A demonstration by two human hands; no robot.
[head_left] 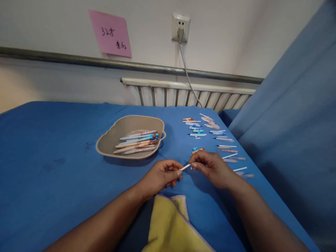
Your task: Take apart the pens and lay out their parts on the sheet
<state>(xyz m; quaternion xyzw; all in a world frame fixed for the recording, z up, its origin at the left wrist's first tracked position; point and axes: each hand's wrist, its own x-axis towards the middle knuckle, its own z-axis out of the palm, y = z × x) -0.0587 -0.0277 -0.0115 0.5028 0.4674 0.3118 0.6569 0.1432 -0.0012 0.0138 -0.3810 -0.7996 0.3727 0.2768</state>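
A thin white pen refill [186,167] spans the gap between my two hands, above the blue cloth. My left hand [165,175] pinches its lower left end between thumb and fingers. At the upper right end, the fingertips of my right hand [208,166] are closed on it; its tip is hidden there. Just beyond my right hand lie small pen parts, among them a turquoise piece [194,149]. More pen parts are laid out in rows, including a white refill [230,155] and pinkish pen barrels [207,119].
A beige basin [105,147] holding several assembled pens [136,142] stands left of centre. In front lies a yellow cloth [170,224]. Behind the blue-covered table [52,175] run a metal rail [147,66] and a plugged-in cord [185,66]. A blue curtain [294,105] hangs at right.
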